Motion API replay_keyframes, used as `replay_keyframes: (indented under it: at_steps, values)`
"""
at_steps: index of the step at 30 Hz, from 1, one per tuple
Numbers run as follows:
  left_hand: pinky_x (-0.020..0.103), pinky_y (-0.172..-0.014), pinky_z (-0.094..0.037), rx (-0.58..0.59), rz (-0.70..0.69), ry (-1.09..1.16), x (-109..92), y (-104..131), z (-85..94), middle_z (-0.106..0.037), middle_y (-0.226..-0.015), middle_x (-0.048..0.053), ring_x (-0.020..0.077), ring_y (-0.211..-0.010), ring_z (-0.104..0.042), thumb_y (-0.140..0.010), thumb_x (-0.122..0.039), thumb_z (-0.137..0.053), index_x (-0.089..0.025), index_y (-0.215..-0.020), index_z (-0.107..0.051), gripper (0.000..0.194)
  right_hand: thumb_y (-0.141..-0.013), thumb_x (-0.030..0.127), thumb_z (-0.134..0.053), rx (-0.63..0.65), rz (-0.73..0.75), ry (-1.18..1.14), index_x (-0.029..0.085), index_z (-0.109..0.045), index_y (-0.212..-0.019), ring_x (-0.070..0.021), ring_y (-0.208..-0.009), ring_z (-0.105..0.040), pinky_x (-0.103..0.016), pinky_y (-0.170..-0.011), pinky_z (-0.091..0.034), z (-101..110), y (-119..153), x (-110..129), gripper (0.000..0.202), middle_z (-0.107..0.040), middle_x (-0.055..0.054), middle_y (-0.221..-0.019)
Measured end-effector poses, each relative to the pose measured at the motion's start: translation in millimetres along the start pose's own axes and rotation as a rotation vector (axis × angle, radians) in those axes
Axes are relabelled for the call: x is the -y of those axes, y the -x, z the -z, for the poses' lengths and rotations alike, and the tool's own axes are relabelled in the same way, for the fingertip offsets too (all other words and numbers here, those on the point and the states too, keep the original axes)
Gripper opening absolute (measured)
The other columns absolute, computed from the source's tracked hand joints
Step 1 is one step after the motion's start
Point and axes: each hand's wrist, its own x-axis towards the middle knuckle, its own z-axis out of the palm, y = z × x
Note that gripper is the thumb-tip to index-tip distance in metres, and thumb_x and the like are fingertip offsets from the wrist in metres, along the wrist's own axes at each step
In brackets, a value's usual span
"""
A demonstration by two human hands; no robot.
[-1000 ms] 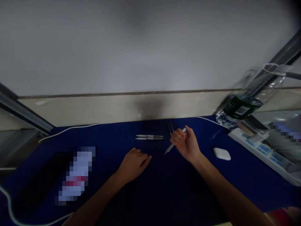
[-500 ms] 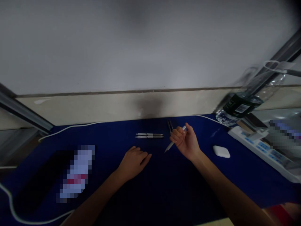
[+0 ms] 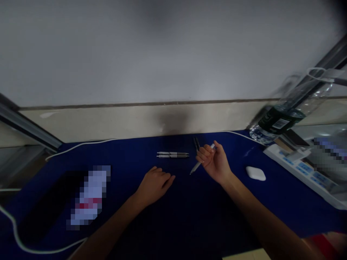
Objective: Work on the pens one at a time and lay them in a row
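Observation:
My right hand (image 3: 214, 161) is closed around a white and grey pen (image 3: 195, 168), raised over the blue table. The pen's tip points down and to the left, and its other end shows by my thumb. Two white and grey pens (image 3: 172, 155) lie side by side left of that hand. Just behind my fingers are dark pens (image 3: 196, 141), partly hidden. My left hand (image 3: 154, 183) rests palm down on the table, loosely open, with its thumb toward the right and nothing visibly held. It is in front of the two parallel pens.
A white earbud case (image 3: 256, 173) lies right of my right forearm. Farther right are a white power strip (image 3: 303, 169) and a clear bottle with a green label (image 3: 282, 121). A pixelated item (image 3: 90, 196) lies at left near a white cable (image 3: 35, 250). The wall bounds the back.
Both hands hold nearly the same pose. The pen is still in my right hand, and the view has shifted very slightly.

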Motion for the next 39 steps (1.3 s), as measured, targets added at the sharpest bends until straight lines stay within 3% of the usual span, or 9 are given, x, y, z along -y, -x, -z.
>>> replay_keyframes:
  at_steps: [7,16,32,39]
  values:
    - [0.038,-0.080,-0.050,0.000,0.007,-0.005,0.8,0.6,-1.7,-0.071,-0.067,0.000,0.0189,-0.069,-0.068,-0.122,-0.038,-0.045,-0.022,-0.074,-0.068,0.056,-0.099,0.047,-0.074,0.013,0.000,0.019,0.027,-0.026,-0.068,-0.0132,-0.054,-0.026,-0.028,-0.053,-0.043,-0.5,-0.4,-0.2,0.060,-0.026,0.007,-0.062]
    - [0.038,-0.082,-0.050,0.027,0.020,0.005,0.2,0.7,-0.2,-0.071,-0.068,0.000,0.0197,-0.071,-0.069,-0.119,-0.034,-0.052,-0.022,-0.075,-0.068,0.048,-0.106,0.048,-0.064,-0.005,-0.010,0.017,0.027,-0.025,-0.068,-0.0135,-0.053,-0.025,-0.027,-0.052,-0.043,-3.4,0.8,0.8,0.058,-0.025,0.007,-0.063]
    - [0.039,-0.085,-0.051,0.085,0.044,0.000,-0.3,-0.3,2.3,-0.072,-0.070,0.001,0.0204,-0.074,-0.069,-0.120,-0.037,-0.047,-0.022,-0.077,-0.070,0.051,-0.102,0.053,-0.073,0.003,0.006,0.059,0.027,-0.026,-0.068,-0.0136,-0.054,-0.024,-0.028,-0.053,-0.040,-0.8,-0.4,0.3,0.063,-0.027,0.007,-0.063]
    - [0.040,-0.083,-0.052,0.049,0.036,0.027,-0.8,-0.6,1.5,-0.071,-0.069,0.001,0.0204,-0.070,-0.068,-0.120,-0.036,-0.047,-0.022,-0.076,-0.069,0.052,-0.107,0.050,-0.064,-0.026,0.019,0.019,0.027,-0.029,-0.068,-0.0156,-0.055,-0.026,-0.030,-0.054,-0.039,-1.9,0.5,1.1,0.057,-0.030,0.006,-0.062]
